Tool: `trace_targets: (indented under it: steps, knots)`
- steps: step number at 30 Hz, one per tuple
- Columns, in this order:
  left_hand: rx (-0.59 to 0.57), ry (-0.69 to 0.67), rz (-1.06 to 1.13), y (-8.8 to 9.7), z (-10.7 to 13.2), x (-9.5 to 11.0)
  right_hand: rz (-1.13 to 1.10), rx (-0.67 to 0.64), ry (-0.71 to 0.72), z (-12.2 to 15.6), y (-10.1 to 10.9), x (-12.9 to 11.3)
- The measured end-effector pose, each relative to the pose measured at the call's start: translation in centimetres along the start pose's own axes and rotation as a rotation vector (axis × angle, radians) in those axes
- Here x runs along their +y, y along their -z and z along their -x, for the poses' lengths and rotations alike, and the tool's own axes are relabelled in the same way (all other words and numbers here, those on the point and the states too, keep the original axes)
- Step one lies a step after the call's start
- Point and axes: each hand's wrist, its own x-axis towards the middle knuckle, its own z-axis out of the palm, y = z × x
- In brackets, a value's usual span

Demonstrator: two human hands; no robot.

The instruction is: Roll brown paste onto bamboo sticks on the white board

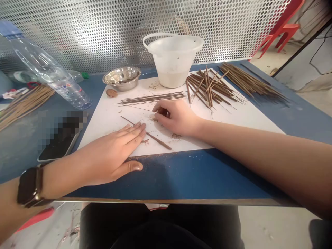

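Observation:
My left hand (124,145) lies flat on the white sheet (94,138), fingers stretched out over a brown incense stick (160,141). The stick's thicker coated end shows to the right of the fingers, its thin end beyond them. My right hand (176,117) is curled on the sheet, thumb and index finger bent close together. Something dark shows inside the curl, but I cannot make it out. A thin bare stick (142,108) runs to the index fingertip. Just beyond lies a row of thin sticks (155,98). Brown crumbs (176,136) are scattered near both hands.
A white bucket (172,62) and a metal bowl (124,84) stand at the back, a brown lump (111,93) beside the bowl. Coated sticks (207,86) pile up right, with another bundle (246,81) farther. Left are a water bottle (59,79) and a phone (61,140).

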Motion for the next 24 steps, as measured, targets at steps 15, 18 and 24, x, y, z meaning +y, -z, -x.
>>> trace_targets:
  steps: [15,18,24]
  knots:
    - [-0.053,0.048,0.026,0.9,-1.1,-0.2,0.008,-0.010,0.007,0.1,0.0,0.0]
    - [-0.043,0.051,0.008,0.8,1.1,0.1,0.018,-0.018,-0.006,0.0,0.1,-0.2]
    - [0.053,-0.028,-0.014,-0.8,3.3,1.7,0.020,-0.019,-0.013,0.0,0.1,-0.3]
